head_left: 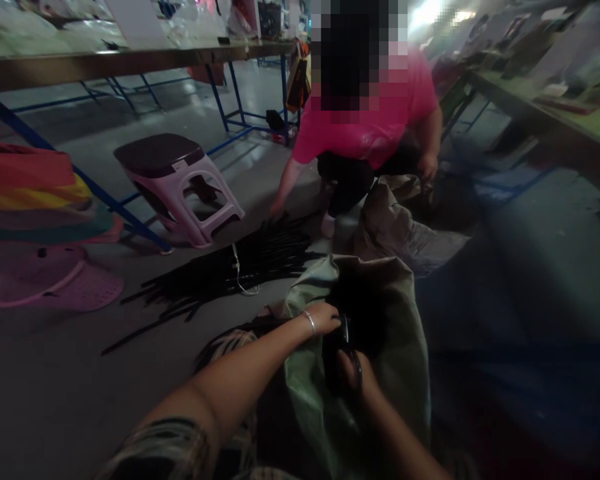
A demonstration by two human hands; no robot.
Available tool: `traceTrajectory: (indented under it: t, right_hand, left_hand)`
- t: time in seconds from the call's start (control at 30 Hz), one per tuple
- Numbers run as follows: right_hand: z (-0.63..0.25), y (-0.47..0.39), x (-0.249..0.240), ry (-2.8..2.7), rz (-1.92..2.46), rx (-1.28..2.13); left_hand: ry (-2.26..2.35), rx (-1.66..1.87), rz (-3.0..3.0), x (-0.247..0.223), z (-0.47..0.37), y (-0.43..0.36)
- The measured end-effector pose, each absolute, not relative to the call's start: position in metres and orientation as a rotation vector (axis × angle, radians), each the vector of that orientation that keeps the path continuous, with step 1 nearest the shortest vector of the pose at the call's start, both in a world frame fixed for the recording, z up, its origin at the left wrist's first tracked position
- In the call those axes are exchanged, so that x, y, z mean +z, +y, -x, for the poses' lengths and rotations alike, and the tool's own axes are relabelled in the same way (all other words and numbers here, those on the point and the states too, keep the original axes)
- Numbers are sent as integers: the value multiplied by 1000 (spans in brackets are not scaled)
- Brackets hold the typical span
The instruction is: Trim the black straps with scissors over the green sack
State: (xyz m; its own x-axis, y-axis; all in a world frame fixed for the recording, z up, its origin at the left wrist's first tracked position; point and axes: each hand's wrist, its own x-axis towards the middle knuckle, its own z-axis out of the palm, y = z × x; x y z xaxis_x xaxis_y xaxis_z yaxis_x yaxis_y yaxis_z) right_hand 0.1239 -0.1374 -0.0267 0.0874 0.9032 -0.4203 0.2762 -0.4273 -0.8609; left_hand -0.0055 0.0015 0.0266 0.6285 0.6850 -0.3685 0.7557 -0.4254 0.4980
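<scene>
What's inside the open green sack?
Inside the green sack, I see only blackness; whether things or shadow, I can't tell. The left hand and the right hand, with scissors, cover part of the opening. The bottom is hidden.

- Head camera: looking from the wearer's head, facing forward and down along both forearms [253, 370].
- Near field: the left hand [326, 319] and right hand [353, 372] are appearing at close range, at the green sack [416, 320], below and slightly right of centre.
- Middle field: the view is facing a crouching co-worker [380, 143] beyond the sack.
- Far field: the camera is reaching an upper-left bench [155, 65]; the right side is showing blurred.
</scene>
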Motion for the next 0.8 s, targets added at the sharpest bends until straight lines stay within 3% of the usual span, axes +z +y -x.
traceTrajectory:
  t: [0.8]
  right_hand:
    - [-127,-153,-7,-1023,1792,1365]
  left_hand:
    - [1014,-233,-2256,20,-7,0]
